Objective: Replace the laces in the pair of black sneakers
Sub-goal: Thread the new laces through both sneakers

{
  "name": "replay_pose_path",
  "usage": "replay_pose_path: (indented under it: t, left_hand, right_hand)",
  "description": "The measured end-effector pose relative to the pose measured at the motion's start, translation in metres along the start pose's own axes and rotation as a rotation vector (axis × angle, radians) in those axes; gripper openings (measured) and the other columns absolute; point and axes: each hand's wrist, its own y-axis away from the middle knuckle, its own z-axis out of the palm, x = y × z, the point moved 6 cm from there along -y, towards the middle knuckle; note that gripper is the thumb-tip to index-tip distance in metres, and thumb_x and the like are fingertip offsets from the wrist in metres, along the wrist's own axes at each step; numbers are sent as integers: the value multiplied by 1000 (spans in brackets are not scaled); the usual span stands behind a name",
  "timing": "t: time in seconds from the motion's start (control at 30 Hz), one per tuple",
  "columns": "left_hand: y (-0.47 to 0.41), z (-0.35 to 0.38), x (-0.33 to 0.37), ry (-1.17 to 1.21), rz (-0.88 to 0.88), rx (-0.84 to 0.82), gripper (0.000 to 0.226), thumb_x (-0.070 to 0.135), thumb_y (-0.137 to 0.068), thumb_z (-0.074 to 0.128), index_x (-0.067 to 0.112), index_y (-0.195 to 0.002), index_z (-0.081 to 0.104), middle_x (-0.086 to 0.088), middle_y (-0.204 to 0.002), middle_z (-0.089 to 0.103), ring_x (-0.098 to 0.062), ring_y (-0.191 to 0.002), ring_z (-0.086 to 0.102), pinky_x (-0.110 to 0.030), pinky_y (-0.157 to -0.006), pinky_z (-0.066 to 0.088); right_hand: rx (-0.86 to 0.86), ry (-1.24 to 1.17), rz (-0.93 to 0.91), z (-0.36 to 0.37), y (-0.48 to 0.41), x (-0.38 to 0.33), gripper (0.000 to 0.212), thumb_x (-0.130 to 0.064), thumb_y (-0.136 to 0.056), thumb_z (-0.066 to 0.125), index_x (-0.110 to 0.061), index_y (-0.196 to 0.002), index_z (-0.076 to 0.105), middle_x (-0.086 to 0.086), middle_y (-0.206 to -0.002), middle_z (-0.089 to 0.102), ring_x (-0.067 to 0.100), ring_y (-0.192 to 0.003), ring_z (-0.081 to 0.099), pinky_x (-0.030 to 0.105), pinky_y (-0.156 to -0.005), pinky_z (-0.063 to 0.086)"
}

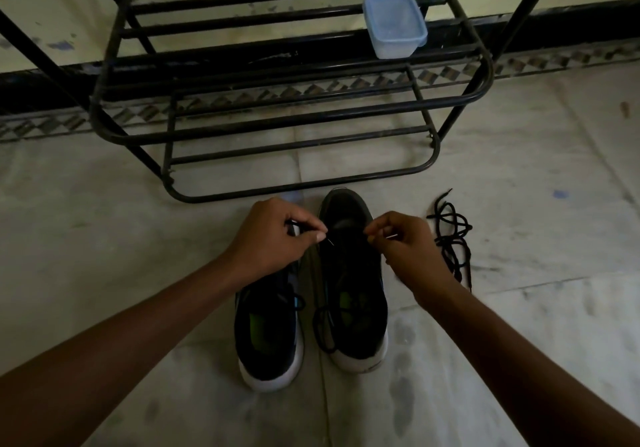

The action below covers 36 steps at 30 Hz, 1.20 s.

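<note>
I am seeing two black fabric sneakers [268, 339] [349, 273] showing white rubber soles and lime-green insoles. The thin threaded lace [320, 328] and the loose tangled cord lace [452, 238] are reading black. The tubular metal rack [491, 75] is showing black, the lidded plastic box [394, 23] translucent pale blue, the stone floor [519, 204] mottled grey-white, its far-edge border [41, 126] diamond-patterned.

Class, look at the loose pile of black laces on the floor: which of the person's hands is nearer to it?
Right. The right hand sits just left of the lace pile; the left hand is farther away, across the sneaker. Both pinch that sneaker's lace.
</note>
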Motion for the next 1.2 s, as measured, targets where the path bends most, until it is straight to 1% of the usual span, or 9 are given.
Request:
replay_pose_path:
  t: [0.13, 0.27, 0.37, 0.47, 0.6, 0.77, 0.93, 1.07, 1.2]
  left_hand:
    - [0, 1, 0, -26, 15, 4, 12, 15, -81, 85, 21, -91, 84, 29, -75, 65, 16, -64, 59, -2, -57, 38]
    - [-1, 5, -1, -44, 22, 17, 12, 21, -79, 87, 23, -90, 84, 29, -69, 62, 17, -61, 57, 0, -58, 36]
    - [-1, 8, -2, -70, 26, 31, 11, 25, -79, 87, 27, -90, 84, 28, -72, 64, 16, -64, 58, 0, -59, 35]
    - [0, 11, -2, -99, 30, 35, 9, 28, -80, 85, 31, -89, 82, 31, -71, 61, 11, -68, 58, -2, -61, 35]
    - [0, 15, -1, -103, 25, 35, 6, 27, -82, 83, 30, -87, 82, 25, -74, 65, 6, -66, 56, -15, -65, 36]
    - [2, 17, 1, -140, 14, 69, 4, 25, -83, 81, 29, -83, 80, 22, -72, 61, 4, -67, 47, -32, -74, 42]
    - [3, 19, 4, -140, 14, 69, 5, 24, -85, 80, 29, -83, 79, 23, -72, 59, 1, -70, 47, -34, -75, 44]
    - [4, 21, 5, -162, 13, 34, 4, 24, -86, 78, 27, -85, 79, 18, -78, 62, -11, -80, 54, -52, -84, 50]
    - [2, 24, 7, -214, 15, 14, 6, 25, -87, 77, 31, -88, 78, 19, -78, 57, -12, -84, 52, -52, -86, 49]
  right_hand:
    - [4, -33, -2, 2, 0, 5, 21, -1, -92, 62, -19, -85, 71, 6, -81, 69, 0, -68, 64, 9, -55, 46]
    - [-14, -80, -13, 4, -2, 3, 20, -2, -92, 63, -19, -87, 71, 4, -83, 69, 7, -74, 68, 12, -58, 50]
    - [-30, -99, -23, 7, -2, 0, 17, -3, -93, 63, -17, -89, 71, 9, -88, 68, 19, -81, 71, 22, -63, 56]
    - [-35, -92, -43, 8, -1, -4, 13, -2, -91, 66, -14, -89, 72, 16, -88, 68, 31, -85, 70, 41, -72, 62]
    - [-59, -52, -59, 9, 0, -8, 10, -6, -88, 72, -15, -89, 74, 13, -87, 69, 32, -84, 70, 51, -78, 60]
    - [-88, 98, -84, 11, -1, -11, 9, -13, -85, 75, -22, -89, 74, 6, -85, 70, 27, -81, 68, 46, -79, 60]
    - [-96, 263, -156, 14, -2, -17, 12, -17, -83, 77, -20, -95, 76, -3, -83, 71, 10, -75, 67, 30, -74, 58]
    - [-136, 325, -152, 18, -5, -19, 15, -16, -85, 76, -20, -100, 77, -10, -84, 68, 6, -76, 65, 21, -70, 55]
    - [-160, 328, -131, 23, -11, -21, 20, -6, -86, 72, -13, -104, 77, -3, -93, 71, 9, -84, 69, 29, -79, 61]
